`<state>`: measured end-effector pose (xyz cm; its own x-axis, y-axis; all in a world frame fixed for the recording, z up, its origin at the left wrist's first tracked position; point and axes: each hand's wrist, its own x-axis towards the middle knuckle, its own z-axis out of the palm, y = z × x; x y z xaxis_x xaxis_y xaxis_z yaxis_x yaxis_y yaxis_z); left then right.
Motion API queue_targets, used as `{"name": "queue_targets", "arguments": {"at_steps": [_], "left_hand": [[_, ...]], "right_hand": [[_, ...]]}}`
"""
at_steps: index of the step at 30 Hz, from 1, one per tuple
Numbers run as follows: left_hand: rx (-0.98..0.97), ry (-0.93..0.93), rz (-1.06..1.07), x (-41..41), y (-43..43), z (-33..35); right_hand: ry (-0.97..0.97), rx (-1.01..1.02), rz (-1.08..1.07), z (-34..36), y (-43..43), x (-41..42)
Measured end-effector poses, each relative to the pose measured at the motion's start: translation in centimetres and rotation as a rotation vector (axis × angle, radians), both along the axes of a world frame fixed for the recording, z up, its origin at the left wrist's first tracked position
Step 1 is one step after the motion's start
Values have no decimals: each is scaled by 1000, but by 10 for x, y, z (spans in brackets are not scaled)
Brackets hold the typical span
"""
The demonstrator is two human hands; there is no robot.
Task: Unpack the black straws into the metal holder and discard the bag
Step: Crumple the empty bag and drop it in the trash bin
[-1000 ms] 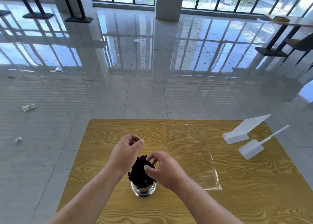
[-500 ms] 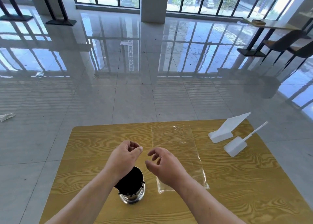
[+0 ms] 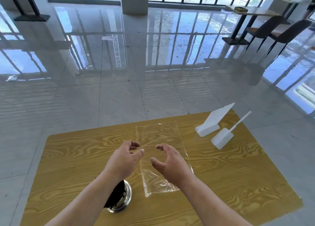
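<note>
While both hands hover over the table (image 3: pixel 68 157), neither holds anything. Left hand (image 3: pixel 124 159): fingers loosely curled, thumb pointing toward the other hand, nothing in it. Right hand (image 3: pixel 173 164): fingers loosely curled and a bit spread, palm down, nothing in it. There is a small gap between the hands, no contact.

Bag (image 3: pixel 158 133): clear, lying flat on the table, right under the right hand and running on past both hands' fingertips. Its crumpled near end shows back by the right wrist, on the side toward the left arm. Can't tell if the right hand touches the bag or floats just above it. The left thumb tip sits over the bag's left edge.

Holder (image 3: pixel 127 200): upright, back behind the left hand, under the left forearm, which hides part of it. It is near the bag's near end, not touching. Straws (image 3: pixel 117 193): black, packed inside the holder, tops showing at the rim.

White stand (image 3: pixel 211 123) and white scoop (image 3: pixel 223 137): well off to the right of the right hand, past its fingertips, side by side.
</note>
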<state>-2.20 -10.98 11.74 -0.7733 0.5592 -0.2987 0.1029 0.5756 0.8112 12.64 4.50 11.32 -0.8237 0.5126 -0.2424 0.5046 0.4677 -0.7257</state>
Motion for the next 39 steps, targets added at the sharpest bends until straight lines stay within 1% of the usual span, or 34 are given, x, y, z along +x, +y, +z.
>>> {"name": "queue_targets", "arguments": {"at_steps": [15, 19, 28, 39], "left_hand": [[-134, -27, -136, 13, 56, -41], [-195, -96, -139, 18, 65, -57], [-303, -160, -163, 21, 85, -84], [-522, -156, -110, 19, 87, -111]], "right_hand": [[-65, -31, -114, -37, 60, 33], [-91, -76, -149, -55, 66, 45], [-122, -137, -223, -80, 95, 61], [-170, -255, -271, -116, 113, 65]]}}
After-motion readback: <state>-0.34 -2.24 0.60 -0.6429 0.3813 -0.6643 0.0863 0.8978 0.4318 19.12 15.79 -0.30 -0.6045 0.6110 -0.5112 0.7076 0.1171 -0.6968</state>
